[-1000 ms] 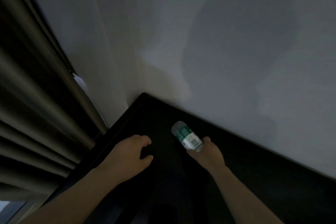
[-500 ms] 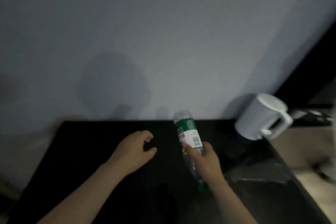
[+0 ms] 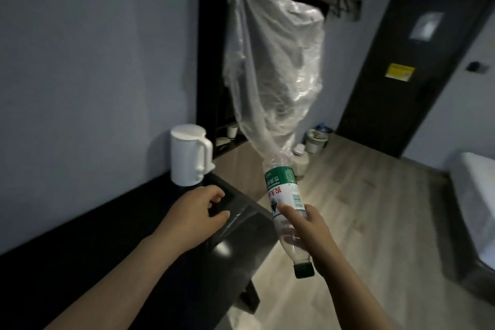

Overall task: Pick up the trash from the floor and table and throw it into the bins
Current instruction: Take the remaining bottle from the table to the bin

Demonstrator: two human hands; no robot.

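Head cam: R hand [image 3: 308,225] grips a plastic bottle [image 3: 284,195] near its neck end, green cap toward the camera, base tilted up and away. It's held in the air just past the black table's [image 3: 107,249] end, above the wood floor [image 3: 361,209]. L hand [image 3: 198,211] hovers over the table, fingers loosely curled, holding nothing, near a white kettle [image 3: 188,158]. Clear plastic bag [image 3: 273,61] hangs behind the bottle; bins [image 3: 317,139] sit by the dark door [image 3: 401,75].

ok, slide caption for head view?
Right hand holds a green-labelled plastic bottle cap-down; left hand hovers empty over the black table near the white kettle.
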